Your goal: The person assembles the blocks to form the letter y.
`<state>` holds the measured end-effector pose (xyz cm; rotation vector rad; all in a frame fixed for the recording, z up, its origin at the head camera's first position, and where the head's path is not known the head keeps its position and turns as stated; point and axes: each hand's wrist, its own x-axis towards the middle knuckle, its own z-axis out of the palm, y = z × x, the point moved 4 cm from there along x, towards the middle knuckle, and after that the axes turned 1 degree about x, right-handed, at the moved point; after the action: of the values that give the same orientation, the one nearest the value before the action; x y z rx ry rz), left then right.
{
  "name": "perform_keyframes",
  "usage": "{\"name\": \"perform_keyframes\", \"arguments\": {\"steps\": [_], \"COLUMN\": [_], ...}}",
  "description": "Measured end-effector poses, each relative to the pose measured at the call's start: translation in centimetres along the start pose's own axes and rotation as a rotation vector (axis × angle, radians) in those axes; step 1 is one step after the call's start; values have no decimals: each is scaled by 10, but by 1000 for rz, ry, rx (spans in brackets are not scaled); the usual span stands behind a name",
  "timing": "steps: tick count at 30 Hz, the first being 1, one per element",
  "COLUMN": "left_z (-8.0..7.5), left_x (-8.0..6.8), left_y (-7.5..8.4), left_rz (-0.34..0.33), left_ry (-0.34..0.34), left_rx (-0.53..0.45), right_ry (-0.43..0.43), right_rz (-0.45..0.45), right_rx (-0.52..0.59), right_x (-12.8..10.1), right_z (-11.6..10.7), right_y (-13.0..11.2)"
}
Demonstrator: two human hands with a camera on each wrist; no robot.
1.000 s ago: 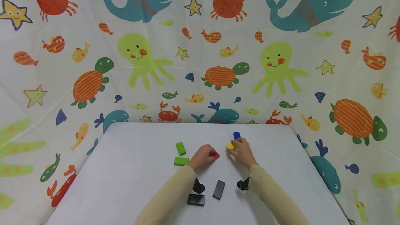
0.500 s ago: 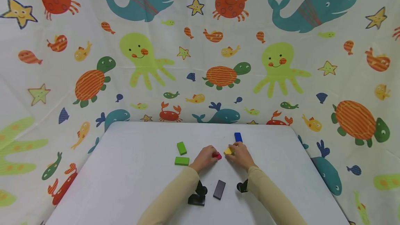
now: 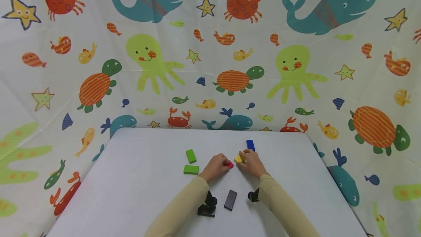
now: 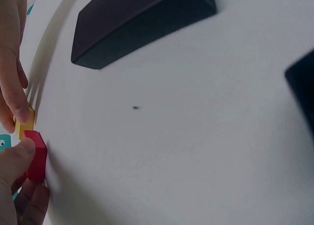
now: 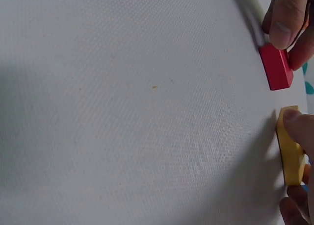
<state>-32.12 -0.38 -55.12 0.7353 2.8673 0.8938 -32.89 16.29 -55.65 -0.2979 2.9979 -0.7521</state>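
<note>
My left hand (image 3: 215, 166) pinches a small red block (image 3: 228, 164) that stands on edge on the white table (image 3: 138, 178); the left wrist view shows thumb and fingers on the red block (image 4: 35, 155). My right hand (image 3: 251, 164) pinches a yellow block (image 3: 238, 158), also on edge, just right of the red one. In the right wrist view the yellow block (image 5: 290, 151) and the red block (image 5: 275, 66) stand a short gap apart. A blue block (image 3: 250, 145) lies just beyond my right hand.
Two green blocks (image 3: 190, 155) (image 3: 191, 169) lie left of my left hand. Black blocks (image 3: 230, 199) (image 3: 206, 210) lie near the front between my forearms, seen close as the black block (image 4: 142, 24). A sea-creature printed cloth (image 3: 210, 50) hangs behind and around the table.
My right hand has brought the yellow block left, closer to the red block. My left hand has stayed on the red block.
</note>
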Motion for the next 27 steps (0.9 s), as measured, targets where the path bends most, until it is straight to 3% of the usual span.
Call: {"name": "perform_keyframes", "arguments": {"steps": [9, 27], "left_z": [-1, 4], "left_x": [1, 6], "left_y": [-2, -4], "left_rz": [-26, -39], "left_ry": [-1, 20], "left_rx": [-72, -62], "right_ry": [-21, 10], "right_rz": [-61, -73], "right_rx": [42, 60], "right_x": [3, 8], "right_z": [0, 3], "right_y": [-1, -5]}}
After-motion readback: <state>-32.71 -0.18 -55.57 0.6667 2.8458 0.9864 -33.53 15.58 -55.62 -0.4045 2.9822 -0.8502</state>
